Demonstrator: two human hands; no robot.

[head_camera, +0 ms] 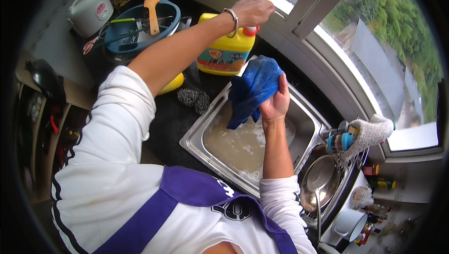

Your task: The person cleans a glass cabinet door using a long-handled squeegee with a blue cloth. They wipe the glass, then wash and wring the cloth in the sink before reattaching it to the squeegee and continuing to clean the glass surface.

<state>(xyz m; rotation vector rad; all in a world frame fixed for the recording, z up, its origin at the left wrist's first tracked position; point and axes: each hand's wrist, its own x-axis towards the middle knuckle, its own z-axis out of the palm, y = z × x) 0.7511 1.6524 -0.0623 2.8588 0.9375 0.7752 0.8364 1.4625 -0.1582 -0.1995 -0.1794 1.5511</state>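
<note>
My right hand holds a wet-looking blue cloth above a stainless steel sink. Cloudy, greyish water with patches of foam stands in the sink, and the cloth's lower corners hang over it. My left hand, with a silver bangle at the wrist, reaches across to the window sill. Its fingers are curled, and whether they hold anything is hidden. Beneath that forearm stands a yellow plastic jug with a red cap. Two steel wool scourers lie left of the sink.
A blue basin of utensils, including a wooden spatula, sits at the back left beside a rice cooker. Right of the sink are a metal bowl with a ladle, a grey cloth and a white enamel pot.
</note>
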